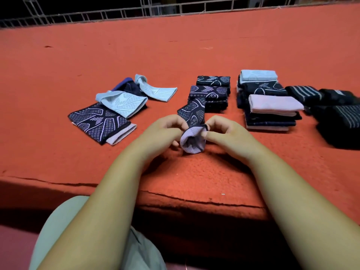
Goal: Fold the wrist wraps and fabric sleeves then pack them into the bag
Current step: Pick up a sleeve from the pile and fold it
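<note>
A dark sleeve with a lilac pattern and lilac cuff point(192, 141) is held between both hands just above the orange surface. My left hand point(165, 129) pinches the cuff's left side and my right hand point(226, 131) pinches its right side. The sleeve's far end rests toward a small stack of folded dark patterned sleeves point(211, 92). To the left lies a loose heap: one flat dark patterned sleeve point(99, 121), a pale blue sleeve point(124, 102) and another pale blue one point(155, 88). On the right stands a taller folded stack with pale blue and pink pieces point(266, 100). No bag is in view.
Dark striped folded wraps point(331, 108) lie at the far right. The orange cloth-covered table point(175, 51) has its front edge point(194, 201) near my lap. A metal grid railing point(136, 10) runs along the back.
</note>
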The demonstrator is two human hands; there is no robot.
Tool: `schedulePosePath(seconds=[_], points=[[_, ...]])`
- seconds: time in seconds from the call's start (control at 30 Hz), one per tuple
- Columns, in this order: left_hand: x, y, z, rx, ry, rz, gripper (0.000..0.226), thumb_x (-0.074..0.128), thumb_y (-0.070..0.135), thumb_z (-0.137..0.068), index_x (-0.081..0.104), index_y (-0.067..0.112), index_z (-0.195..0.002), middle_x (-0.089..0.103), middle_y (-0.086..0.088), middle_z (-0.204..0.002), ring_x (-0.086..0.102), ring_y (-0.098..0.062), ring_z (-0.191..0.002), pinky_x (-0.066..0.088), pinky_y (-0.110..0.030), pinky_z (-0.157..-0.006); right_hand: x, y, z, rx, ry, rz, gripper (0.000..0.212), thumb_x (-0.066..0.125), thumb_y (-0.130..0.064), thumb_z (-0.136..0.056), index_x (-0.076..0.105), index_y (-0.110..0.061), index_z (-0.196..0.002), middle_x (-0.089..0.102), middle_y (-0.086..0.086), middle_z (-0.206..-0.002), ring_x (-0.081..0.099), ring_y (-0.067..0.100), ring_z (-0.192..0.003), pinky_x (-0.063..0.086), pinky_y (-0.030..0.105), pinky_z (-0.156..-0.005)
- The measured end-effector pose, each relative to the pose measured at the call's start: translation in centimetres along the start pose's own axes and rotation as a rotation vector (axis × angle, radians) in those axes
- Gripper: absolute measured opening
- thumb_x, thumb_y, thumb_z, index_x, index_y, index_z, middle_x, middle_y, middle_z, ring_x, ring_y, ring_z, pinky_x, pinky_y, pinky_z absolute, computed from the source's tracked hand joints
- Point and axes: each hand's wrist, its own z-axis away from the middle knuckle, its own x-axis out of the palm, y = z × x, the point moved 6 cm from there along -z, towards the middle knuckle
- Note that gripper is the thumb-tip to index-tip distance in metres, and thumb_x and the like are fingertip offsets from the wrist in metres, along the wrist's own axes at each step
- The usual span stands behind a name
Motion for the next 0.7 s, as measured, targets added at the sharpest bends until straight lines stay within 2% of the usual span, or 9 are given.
schedulePosePath(seconds=[0.1, 0.2, 0.3, 0.37, 0.43, 0.5, 0.57, 0.63, 0.7], points=[[0.1, 0.2, 1.0, 0.072, -0.069, -0.050, 0.022, 0.071, 0.010, -0.084, 0.068, 0.011, -0.106, 0.072, -0.010, -0.096, 0.062, -0.015, -0.087, 0.047, -0.039, -0.083, 0.0, -0.3, 0.0, -0.029, 0.053, -0.033, 0.011, 0.070, -0.007, -0.100, 0.062, -0.001, -0.099, 0.072, 0.002, -0.091, 0.063, 0.009, -0.080, 0.053, 0.021, -0.079], [0.1, 0.3, 1.2, 0.110, -0.071, -0.078, 0.022, 0.081, 0.007, -0.088, 0.068, 0.009, -0.106, 0.073, -0.012, -0.102, 0.064, -0.014, -0.092, 0.050, -0.041, -0.091, -0.2, -0.2, 0.2, -0.018, 0.113, -0.054, 0.011, 0.067, -0.005, -0.101, 0.057, -0.004, -0.098, 0.070, 0.004, -0.085, 0.062, 0.010, -0.072, 0.055, 0.025, -0.065], [0.4, 0.7, 1.2, 0.119, -0.026, -0.070, 0.020, 0.080, 0.002, -0.085, 0.066, 0.010, -0.097, 0.066, 0.000, -0.087, 0.059, -0.011, -0.080, 0.049, -0.036, -0.076, -0.4, 0.0, 0.3, 0.023, 0.160, -0.047, 0.012, 0.065, -0.005, -0.099, 0.054, -0.011, -0.098, 0.066, 0.004, -0.076, 0.060, 0.012, -0.062, 0.049, 0.026, -0.052], [0.3, 1.3, 1.1, 0.145, 0.070, -0.098, 0.019, 0.076, 0.001, -0.084, 0.064, 0.015, -0.091, 0.062, 0.005, -0.079, 0.055, -0.010, -0.071, 0.046, -0.032, -0.066, -0.7, -0.1, 0.3, 0.033, 0.220, -0.043, 0.017, 0.061, -0.001, -0.096, 0.052, -0.015, -0.096, 0.066, 0.003, -0.069, 0.063, 0.015, -0.058, 0.049, 0.028, -0.052], [-0.1, 2.1, 1.0, 0.192, 0.257, -0.218, 0.020, 0.069, 0.002, -0.080, 0.061, 0.019, -0.087, 0.061, 0.007, -0.074, 0.052, -0.008, -0.064, 0.044, -0.027, -0.060, -1.0, -0.4, 0.3, 0.024, 0.285, -0.078, 0.023, 0.055, 0.005, -0.093, 0.049, -0.017, -0.096, 0.067, 0.004, -0.065, 0.068, 0.023, -0.056, 0.049, 0.029, -0.051], [-0.4, 3.3, 1.0, 0.289, 0.447, -0.393, 0.022, 0.066, 0.005, -0.076, 0.057, 0.023, -0.085, 0.060, 0.007, -0.075, 0.052, -0.009, -0.066, 0.039, -0.023, -0.060, -1.0, -0.7, 0.4, 0.023, 0.331, -0.110, 0.027, 0.051, 0.007, -0.090, 0.048, -0.019, -0.095, 0.070, 0.009, -0.066, 0.070, 0.029, -0.055, 0.049, 0.027, -0.049], [0.0, 3.9, 0.9, 0.341, 0.534, -0.449, 0.021, 0.065, 0.008, -0.076, 0.054, 0.023, -0.087, 0.058, 0.005, -0.079, 0.052, -0.011, -0.072, 0.036, -0.023, -0.063, -0.7, -1.1, 0.5, 0.024, 0.350, -0.107, 0.031, 0.048, 0.007, -0.089, 0.052, -0.022, -0.099, 0.071, 0.012, -0.069, 0.070, 0.028, -0.054, 0.049, 0.025, -0.048], [0.3, 3.5, 0.8, 0.299, 0.568, -0.342, 0.017, 0.066, 0.012, -0.080, 0.055, 0.023, -0.087, 0.061, 0.004, -0.079, 0.056, -0.010, -0.071, 0.044, -0.024, -0.066, -0.6, -1.5, 0.6, 0.022, 0.355, -0.075, 0.037, 0.049, 0.005, -0.089, 0.059, -0.026, -0.107, 0.072, 0.008, -0.068, 0.069, 0.026, -0.052, 0.048, 0.024, -0.046], [0.9, 2.6, 0.5, 0.189, 0.532, -0.155, 0.011, 0.067, 0.025, -0.084, 0.057, 0.023, -0.087, 0.068, 0.002, -0.079, 0.066, -0.015, -0.070, 0.058, -0.036, -0.072, -0.6, -1.7, 0.7, 0.007, 0.343, -0.055, 0.039, 0.051, 0.001, -0.092, 0.064, -0.029, -0.113, 0.073, 0.006, -0.067, 0.067, 0.026, -0.050, 0.047, 0.024, -0.044]])
